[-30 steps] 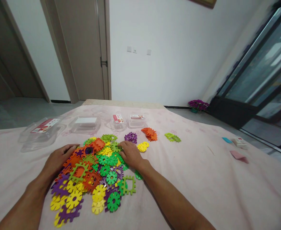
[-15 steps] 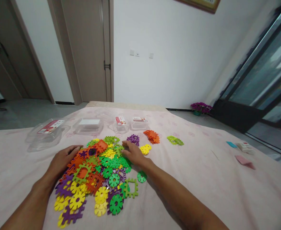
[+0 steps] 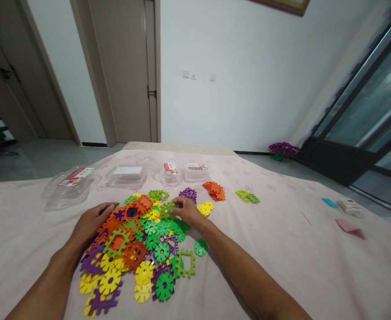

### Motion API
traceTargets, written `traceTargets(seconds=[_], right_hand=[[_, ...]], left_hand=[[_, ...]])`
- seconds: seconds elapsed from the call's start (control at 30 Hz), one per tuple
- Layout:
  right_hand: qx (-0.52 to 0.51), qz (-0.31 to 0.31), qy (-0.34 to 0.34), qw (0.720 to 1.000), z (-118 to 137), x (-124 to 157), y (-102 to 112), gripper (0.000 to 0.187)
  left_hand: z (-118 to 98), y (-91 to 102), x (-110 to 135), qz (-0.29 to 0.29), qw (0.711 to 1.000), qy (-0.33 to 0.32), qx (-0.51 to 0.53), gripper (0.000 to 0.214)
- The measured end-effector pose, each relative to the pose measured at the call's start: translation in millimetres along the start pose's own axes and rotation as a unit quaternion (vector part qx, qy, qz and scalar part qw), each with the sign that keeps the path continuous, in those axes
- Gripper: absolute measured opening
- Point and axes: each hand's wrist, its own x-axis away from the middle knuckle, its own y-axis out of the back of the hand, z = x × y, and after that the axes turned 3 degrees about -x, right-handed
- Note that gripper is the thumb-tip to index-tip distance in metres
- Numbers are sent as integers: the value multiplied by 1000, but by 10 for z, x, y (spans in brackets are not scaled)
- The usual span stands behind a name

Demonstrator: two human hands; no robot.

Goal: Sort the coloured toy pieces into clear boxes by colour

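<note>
A pile of flat plastic interlocking pieces, orange, green, yellow and purple, lies on a pink sheet. My left hand rests flat on the pile's left edge, fingers stretched over orange pieces. My right hand is at the pile's far right edge, fingers pinched on a light green gear piece. Small sorted heaps lie beyond: purple, yellow, orange and light green.
Several clear plastic boxes with labels stand in a row at the far side of the sheet. A teal card, a white pack and a pink item lie at the right. A door and white wall stand behind.
My right hand has slid a little away from me and closed its fingers on a light green piece. My left hand stays on the pile. The camera has tilted slightly.
</note>
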Motion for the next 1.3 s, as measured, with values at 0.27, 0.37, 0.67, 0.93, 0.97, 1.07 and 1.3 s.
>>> traceTargets(seconds=[0.27,0.37,0.67,0.93,0.97,1.07,1.3], right_hand=[[-73,-181,62,979,167,46,613,31],[12,-329,48,943,38,48,1108,37],[177,-534,-92,821,-474,347,2045,41],[267,-582,-59,766,-418,497,1965,50],[273,-561,-31,781,-373,448,1885,45],[237,-427,65,870,-218,263,1521,30],[151,-27,111,982,153,154,645,18]], left_hand=[[-4,15,-2,15,1000,11,-18,52],[6,30,-16,18,998,17,-51,54],[77,19,-53,9,998,17,-57,55],[33,29,-38,4,998,14,-58,53],[17,32,-29,4,998,13,-58,53],[-17,37,-7,8,999,10,-48,54],[28,18,-21,20,999,25,-29,53]])
